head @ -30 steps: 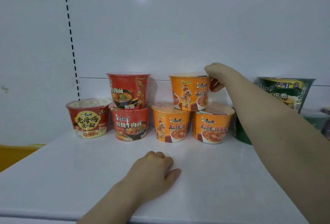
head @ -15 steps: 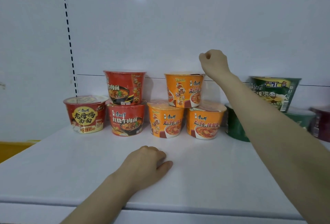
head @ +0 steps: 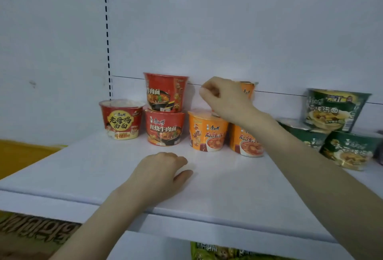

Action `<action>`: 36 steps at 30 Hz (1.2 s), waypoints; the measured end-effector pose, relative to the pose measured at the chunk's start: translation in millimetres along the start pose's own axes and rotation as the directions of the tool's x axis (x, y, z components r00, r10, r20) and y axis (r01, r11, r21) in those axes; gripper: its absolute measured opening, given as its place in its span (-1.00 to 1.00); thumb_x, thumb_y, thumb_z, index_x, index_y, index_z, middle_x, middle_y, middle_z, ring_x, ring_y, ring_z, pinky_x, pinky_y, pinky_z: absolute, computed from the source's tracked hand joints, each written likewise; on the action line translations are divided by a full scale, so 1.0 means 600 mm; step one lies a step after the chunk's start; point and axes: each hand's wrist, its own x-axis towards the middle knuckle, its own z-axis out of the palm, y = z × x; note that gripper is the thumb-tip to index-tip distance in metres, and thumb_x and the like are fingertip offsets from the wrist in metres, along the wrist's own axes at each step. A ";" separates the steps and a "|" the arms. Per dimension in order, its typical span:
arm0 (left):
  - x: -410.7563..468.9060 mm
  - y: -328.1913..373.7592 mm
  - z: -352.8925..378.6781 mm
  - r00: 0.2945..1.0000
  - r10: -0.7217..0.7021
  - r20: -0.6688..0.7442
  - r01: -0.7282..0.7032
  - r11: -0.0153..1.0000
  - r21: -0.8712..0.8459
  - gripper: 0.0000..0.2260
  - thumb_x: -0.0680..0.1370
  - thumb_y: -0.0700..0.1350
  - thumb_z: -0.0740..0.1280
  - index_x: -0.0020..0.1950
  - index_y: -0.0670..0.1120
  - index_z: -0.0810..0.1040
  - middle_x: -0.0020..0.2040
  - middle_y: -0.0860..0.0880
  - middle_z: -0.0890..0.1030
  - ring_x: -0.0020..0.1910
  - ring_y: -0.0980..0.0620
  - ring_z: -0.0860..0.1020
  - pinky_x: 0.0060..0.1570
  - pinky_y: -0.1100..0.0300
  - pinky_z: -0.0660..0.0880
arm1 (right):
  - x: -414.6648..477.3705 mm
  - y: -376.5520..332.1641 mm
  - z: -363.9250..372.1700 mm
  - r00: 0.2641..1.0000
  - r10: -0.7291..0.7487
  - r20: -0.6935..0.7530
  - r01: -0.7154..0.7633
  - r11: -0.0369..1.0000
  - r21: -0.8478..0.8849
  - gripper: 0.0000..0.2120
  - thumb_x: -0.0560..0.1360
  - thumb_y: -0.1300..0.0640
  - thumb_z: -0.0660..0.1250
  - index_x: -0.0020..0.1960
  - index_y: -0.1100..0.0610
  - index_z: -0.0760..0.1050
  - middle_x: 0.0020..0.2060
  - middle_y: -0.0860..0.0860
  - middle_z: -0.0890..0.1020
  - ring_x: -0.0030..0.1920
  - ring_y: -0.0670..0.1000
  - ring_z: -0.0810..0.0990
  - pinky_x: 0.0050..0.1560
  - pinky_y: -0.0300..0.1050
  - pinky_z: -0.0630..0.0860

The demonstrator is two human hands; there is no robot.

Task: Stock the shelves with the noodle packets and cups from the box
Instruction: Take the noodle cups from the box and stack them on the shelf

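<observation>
**Head view.** A white shelf (head: 228, 187) carried noodle cups ranked along its far edge against the back panel (head: 228, 31). They were grouped by colour with labels facing outward, presumably so that shoppers could read each flavour.

- **Left:** a red-and-yellow cup (head: 121, 120) stood alone. Just to its right, a top red cup (head: 164, 92) sat on a bottom red cup (head: 164, 128).
- **Centre:** a left orange cup (head: 207, 133) and a right orange cup (head: 246, 141) stood close side by side. A top orange cup (head: 247, 89) appeared to bridge their lids.
- **Far right:** a top green cup (head: 335, 110) rested on lower green cups (head: 348, 150) in the same stepped manner.

The right hand (head: 226, 98) reached across in front of the top orange cup and hid most of it. Its fingers were curled, but its grip could not be judged. Whether the fingers pinched the cup or only hung before it was concealed. The likely purpose was to square that cup on the pair beneath.

The left hand (head: 159, 174) lay on the near, bare part of the shelf, fingers loosely curled and holding nothing. It was probably bracing the body for the far reach.

The box was out of view. Green packets (head: 217, 251) showed on a level below the shelf's front lip.

A cup bridging two soft lids would tip under a sideways nudge, so any adjustment called for a light touch.
</observation>
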 end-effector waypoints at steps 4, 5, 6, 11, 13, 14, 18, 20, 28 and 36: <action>-0.033 -0.055 -0.030 0.998 -0.060 0.030 0.060 0.998 0.008 -0.21 0.28 0.31 -0.31 0.17 0.01 0.50 0.09 0.02 0.59 0.07 0.01 0.53 -0.01 0.11 0.49 | 0.004 -0.038 0.047 0.995 -0.025 0.094 0.027 0.999 -0.020 -0.74 0.57 0.05 0.17 0.15 0.16 0.48 0.06 0.02 0.59 0.02 -0.07 0.51 -0.04 -0.23 0.37; -0.039 -0.072 -0.038 0.997 -0.066 0.048 0.064 0.997 0.033 -0.24 0.33 0.33 -0.28 0.19 0.02 0.49 0.12 0.02 0.58 0.09 0.02 0.52 0.01 0.12 0.48 | 0.008 -0.048 0.060 0.993 -0.027 0.111 0.030 0.999 -0.027 -0.73 0.57 0.05 0.17 0.17 0.16 0.47 0.08 0.02 0.58 0.04 -0.07 0.51 -0.02 -0.22 0.39; -0.045 -0.092 -0.046 0.996 -0.071 0.060 0.068 0.996 0.050 -0.33 0.42 0.33 -0.20 0.22 0.02 0.47 0.14 0.02 0.57 0.11 0.02 0.51 0.03 0.12 0.48 | 0.012 -0.058 0.073 0.992 -0.026 0.122 0.031 0.999 -0.036 -0.73 0.57 0.04 0.17 0.19 0.16 0.46 0.10 0.03 0.58 0.06 -0.05 0.52 0.00 -0.20 0.42; -0.058 -0.207 -0.075 0.997 -0.071 0.042 0.070 0.997 0.044 -0.60 0.57 0.19 0.10 0.26 0.02 0.47 0.17 0.01 0.56 0.15 -0.02 0.50 0.04 0.13 0.46 | 0.034 -0.114 0.145 0.989 0.023 0.148 -0.012 0.997 -0.077 -0.70 0.55 0.01 0.20 0.17 0.17 0.45 0.05 0.11 0.61 0.05 0.07 0.55 0.08 0.04 0.51; -0.053 -0.254 -0.079 0.996 -0.061 0.063 0.058 0.997 0.048 -0.66 0.57 0.15 0.15 0.26 0.04 0.47 0.18 0.02 0.55 0.16 -0.01 0.49 0.03 0.15 0.46 | 0.042 -0.129 0.173 0.991 0.039 0.131 -0.026 0.995 -0.098 -0.73 0.55 0.02 0.20 0.12 0.19 0.47 -0.01 0.11 0.62 0.02 0.09 0.56 0.05 0.02 0.50; -0.048 -0.277 -0.079 0.996 -0.055 0.069 0.052 0.998 0.043 -0.67 0.56 0.13 0.17 0.26 0.04 0.46 0.18 0.02 0.55 0.16 -0.02 0.49 0.04 0.14 0.46 | 0.046 -0.135 0.188 0.992 0.049 0.117 -0.038 0.994 -0.100 -0.75 0.56 0.03 0.20 0.10 0.19 0.48 -0.01 0.11 0.62 0.01 0.09 0.57 0.01 -0.02 0.50; -0.021 -0.355 -0.081 0.997 -0.062 0.046 0.061 0.998 0.021 -0.67 0.55 0.07 0.23 0.27 -0.03 0.45 0.18 -0.05 0.52 0.13 -0.07 0.50 0.01 0.13 0.46 | 0.065 -0.149 0.240 0.991 0.102 0.091 -0.092 0.989 -0.114 -0.75 0.55 0.09 0.21 0.15 0.19 0.47 0.07 0.09 0.60 0.06 0.06 0.55 0.00 -0.13 0.44; -0.006 -0.382 -0.077 0.997 -0.071 0.013 0.071 0.997 -0.005 -0.63 0.56 0.05 0.24 0.31 -0.08 0.42 0.20 -0.09 0.48 0.14 -0.10 0.49 -0.01 0.13 0.42 | 0.081 -0.154 0.263 0.988 0.117 0.098 -0.105 0.987 -0.124 -0.74 0.55 0.12 0.21 0.19 0.21 0.45 0.12 0.12 0.59 0.11 0.08 0.54 0.13 -0.03 0.48; 0.043 -0.434 -0.038 0.989 -0.128 -0.077 0.110 0.973 -0.205 -0.45 0.51 -0.05 0.33 0.44 -0.09 0.20 0.30 -0.18 0.34 0.12 -0.18 0.47 -0.05 0.06 0.44 | 0.141 -0.153 0.343 0.957 0.179 0.229 -0.079 0.917 -0.390 -0.69 0.56 0.21 0.17 0.30 0.19 0.36 0.21 0.18 0.53 0.20 0.20 0.50 0.16 0.11 0.47; 0.052 -0.449 -0.012 0.978 -0.152 -0.141 0.098 0.938 -0.334 -0.49 0.49 -0.04 0.37 0.41 -0.06 0.34 0.28 -0.19 0.30 0.14 -0.18 0.46 0.07 0.05 0.43 | 0.156 -0.145 0.358 0.967 0.109 0.231 0.010 0.889 -0.459 -0.76 0.54 0.12 0.23 0.16 0.19 0.48 0.06 0.14 0.60 0.10 0.15 0.53 0.01 0.03 0.50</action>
